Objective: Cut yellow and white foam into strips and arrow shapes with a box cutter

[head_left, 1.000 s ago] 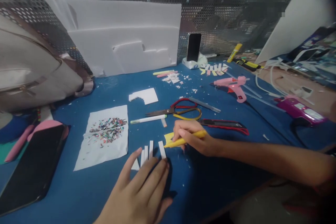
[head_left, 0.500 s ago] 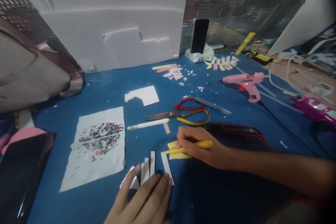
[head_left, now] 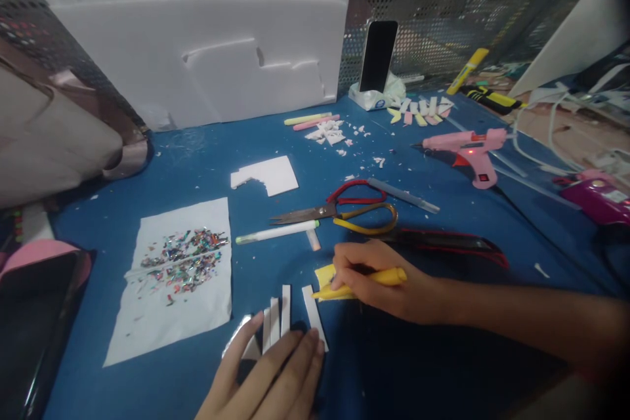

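My right hand (head_left: 371,275) grips a yellow marker (head_left: 378,280), its tip at the upper end of a narrow white strip (head_left: 314,315). Beneath that hand lies a yellow piece (head_left: 325,273), partly covered. With fingers spread, my left hand (head_left: 268,374) rests flat, fingertips on the lower end of the strip. Several more white strips (head_left: 286,308) stick out beyond its fingers. Under the left hand's index finger a shiny silvery thing (head_left: 241,335) shows in part. A white pen with green ends (head_left: 278,232) and a small pale strip (head_left: 313,239) lie just beyond.
Scissors (head_left: 325,211) and a dark cutter with red edges (head_left: 447,243) lie past my right hand. A pink glue gun (head_left: 480,151) sits at right. Glittery bits cover a white sheet (head_left: 123,335) at left. A phone (head_left: 378,56) stands at the back; another dark phone (head_left: 34,321) lies front left.
The marker's tip has moved slightly down and right on the white strip, with my right hand. My left hand stays on the strip. The camera view has shifted a little.
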{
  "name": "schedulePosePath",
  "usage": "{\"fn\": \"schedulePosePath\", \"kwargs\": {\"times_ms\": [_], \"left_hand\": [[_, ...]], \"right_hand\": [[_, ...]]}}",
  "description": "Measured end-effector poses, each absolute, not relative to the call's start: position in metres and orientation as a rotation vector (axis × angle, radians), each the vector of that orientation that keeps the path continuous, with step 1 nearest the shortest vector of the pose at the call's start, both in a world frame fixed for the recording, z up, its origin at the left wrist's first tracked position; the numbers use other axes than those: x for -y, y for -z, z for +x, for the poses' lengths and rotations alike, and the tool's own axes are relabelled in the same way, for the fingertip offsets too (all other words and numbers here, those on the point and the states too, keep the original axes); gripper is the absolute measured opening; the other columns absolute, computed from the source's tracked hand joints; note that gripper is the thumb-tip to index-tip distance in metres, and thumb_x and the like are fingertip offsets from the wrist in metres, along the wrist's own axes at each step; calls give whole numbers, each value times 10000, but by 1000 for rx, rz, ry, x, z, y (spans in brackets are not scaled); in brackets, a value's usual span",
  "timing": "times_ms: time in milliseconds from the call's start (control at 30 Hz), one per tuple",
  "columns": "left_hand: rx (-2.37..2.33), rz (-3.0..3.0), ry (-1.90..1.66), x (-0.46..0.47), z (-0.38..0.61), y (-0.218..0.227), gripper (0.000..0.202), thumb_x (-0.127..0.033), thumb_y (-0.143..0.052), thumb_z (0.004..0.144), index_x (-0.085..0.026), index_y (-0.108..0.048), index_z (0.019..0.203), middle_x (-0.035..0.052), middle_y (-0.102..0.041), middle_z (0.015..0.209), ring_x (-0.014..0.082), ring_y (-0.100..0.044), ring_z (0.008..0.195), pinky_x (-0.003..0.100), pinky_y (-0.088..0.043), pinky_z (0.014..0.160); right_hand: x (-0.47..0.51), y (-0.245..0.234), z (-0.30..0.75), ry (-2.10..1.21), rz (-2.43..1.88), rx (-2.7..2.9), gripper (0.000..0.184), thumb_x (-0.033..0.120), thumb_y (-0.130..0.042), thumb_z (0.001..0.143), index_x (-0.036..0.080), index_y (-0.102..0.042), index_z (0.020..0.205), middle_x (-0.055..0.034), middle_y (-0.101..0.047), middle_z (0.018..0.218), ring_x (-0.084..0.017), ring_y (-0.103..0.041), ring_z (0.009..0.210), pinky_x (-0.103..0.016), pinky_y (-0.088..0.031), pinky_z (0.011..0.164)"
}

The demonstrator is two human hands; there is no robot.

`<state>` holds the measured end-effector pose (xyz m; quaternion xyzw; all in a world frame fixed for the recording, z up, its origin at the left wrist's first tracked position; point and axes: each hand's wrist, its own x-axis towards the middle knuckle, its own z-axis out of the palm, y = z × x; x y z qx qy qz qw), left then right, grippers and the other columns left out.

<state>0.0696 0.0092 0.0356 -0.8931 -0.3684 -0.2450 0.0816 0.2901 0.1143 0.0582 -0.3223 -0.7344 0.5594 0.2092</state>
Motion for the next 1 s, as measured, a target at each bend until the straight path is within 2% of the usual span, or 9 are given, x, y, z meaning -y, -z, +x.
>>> {"fn": "schedulePosePath", "kwargs": {"times_ms": [200, 300, 600, 1000], "left_hand": [[1105, -2667, 731, -9, 70, -38, 253, -218, -454, 972, -205, -661, 1117, -46, -712, 1059, 111, -567, 1047, 433, -139, 1198], [1115, -2671, 718, -8, 70, -37, 251, -200, -462, 969, -200, -654, 1130, -40, -711, 1066, 118, -564, 1065, 452, -142, 1195], [1035, -2622, 737, -9, 68, -34, 322, -190, -365, 995, -212, -671, 1093, -28, -710, 1055, 132, -581, 1045, 482, -181, 1179], [1030, -2683, 710, -9, 66, -36, 327, -218, -357, 1002, -199, -666, 1109, -23, -708, 1055, 146, -571, 1068, 486, -139, 1188]], "right_hand": [[-114, -59, 292, -1553, -885, 2085, 264, 251, -462, 933, 167, -415, 687, 48, -402, 638, -70, -372, 575, -207, -310, 529], [-113, -60, 292, -1541, -840, 2093, 228, 219, -462, 924, 160, -460, 704, 41, -446, 653, -70, -417, 589, -200, -334, 543], [-114, -54, 295, -1539, -771, 2148, 215, 248, -441, 934, 159, -500, 748, 11, -548, 706, -88, -508, 633, -204, -382, 571], [-113, -53, 297, -1507, -759, 2203, 226, 260, -436, 927, 158, -516, 742, 7, -556, 687, -87, -504, 604, -207, -379, 561]]}}
